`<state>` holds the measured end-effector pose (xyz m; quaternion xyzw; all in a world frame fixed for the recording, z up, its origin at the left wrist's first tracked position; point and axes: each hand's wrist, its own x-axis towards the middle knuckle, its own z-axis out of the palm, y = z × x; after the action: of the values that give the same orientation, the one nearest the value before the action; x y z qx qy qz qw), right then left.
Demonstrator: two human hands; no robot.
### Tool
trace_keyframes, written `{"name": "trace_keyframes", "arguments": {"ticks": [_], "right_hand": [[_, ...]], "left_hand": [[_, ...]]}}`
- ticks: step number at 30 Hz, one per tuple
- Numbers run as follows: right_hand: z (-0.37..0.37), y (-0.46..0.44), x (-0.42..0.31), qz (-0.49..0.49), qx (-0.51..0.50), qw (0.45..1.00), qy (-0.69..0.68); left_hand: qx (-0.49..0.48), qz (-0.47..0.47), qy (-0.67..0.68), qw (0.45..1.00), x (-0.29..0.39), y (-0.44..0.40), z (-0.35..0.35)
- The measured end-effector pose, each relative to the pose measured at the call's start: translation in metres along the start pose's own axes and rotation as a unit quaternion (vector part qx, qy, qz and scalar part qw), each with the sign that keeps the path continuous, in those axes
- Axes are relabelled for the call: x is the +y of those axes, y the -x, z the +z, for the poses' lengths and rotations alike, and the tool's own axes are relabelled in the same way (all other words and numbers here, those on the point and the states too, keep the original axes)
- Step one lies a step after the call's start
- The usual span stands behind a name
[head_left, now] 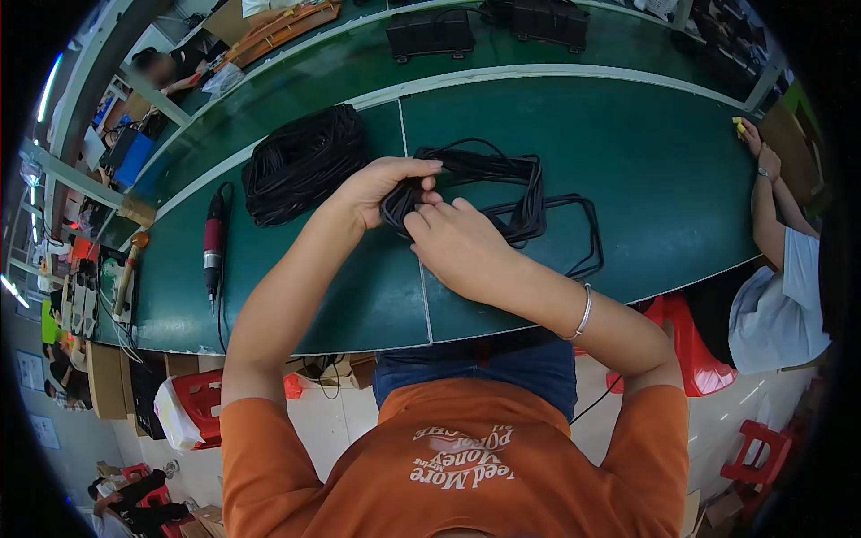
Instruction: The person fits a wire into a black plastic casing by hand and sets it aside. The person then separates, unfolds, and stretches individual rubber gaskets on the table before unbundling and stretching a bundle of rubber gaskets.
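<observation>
Both of my hands are at the left end of a loose coil of black cable (531,202) on the green table (646,143). My left hand (392,186) is closed round the cable strands, its thumb stretched across them. Just right of it, my right hand (455,240) is closed on the lower side of the same bundle, fingertips curled in. Some cable loops extend to the right and lie flat on the table. A larger bundle of black cable (305,166) rests to the left of my left hand, apart from it.
A red and black electric screwdriver (213,247) with its cord lies at the left. Black cases (430,36) stand on the far shelf. A co-worker's hands (758,152) are at the table's right edge. Red stools (686,350) stand below the table.
</observation>
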<state>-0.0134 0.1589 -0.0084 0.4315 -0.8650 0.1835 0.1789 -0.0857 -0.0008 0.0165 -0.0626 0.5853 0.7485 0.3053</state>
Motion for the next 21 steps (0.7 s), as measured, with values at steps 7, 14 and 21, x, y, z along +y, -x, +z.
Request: {"name": "trace_keyframes", "arguments": {"ticks": [7,14,21], "right_hand": [[-0.076,0.011,0.02,0.068,0.022,0.987,-0.142],[-0.081,0.014,0.067,0.113,0.103,0.982,-0.11],[-0.077,0.008,0.079,0.221,0.168,0.92,-0.278]], "left_hand": [[-0.046,0.066,-0.09,0.993,0.012,0.019,0.021],[-0.118,0.137,-0.126,0.975,0.032,0.035,0.067],[-0.146,0.221,-0.15,0.953,0.059,0.059,0.109]]}}
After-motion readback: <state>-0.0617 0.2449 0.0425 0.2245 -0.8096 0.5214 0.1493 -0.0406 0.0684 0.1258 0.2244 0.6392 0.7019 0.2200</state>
